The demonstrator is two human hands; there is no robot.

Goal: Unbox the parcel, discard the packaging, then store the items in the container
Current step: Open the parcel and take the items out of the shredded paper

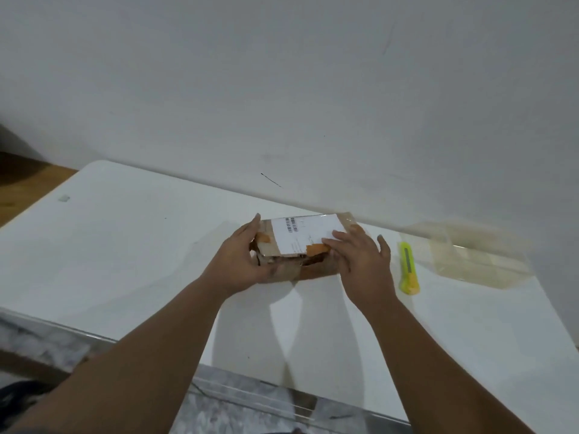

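A small brown cardboard parcel (302,236) with a white shipping label and orange tape lies on the white table (125,245) near the wall. Its near side is torn along the edge. My left hand (242,256) grips the parcel's left end, thumb on top. My right hand (360,261) rests flat over its right end, fingers spread on the label's corner. A clear plastic container (476,255) stands to the right, against the wall.
A yellow-green utility knife (409,266) lies between the parcel and the container. The wall runs close behind the table. The table's front edge is near my body, with grey patterned floor below and wooden floor at far left.
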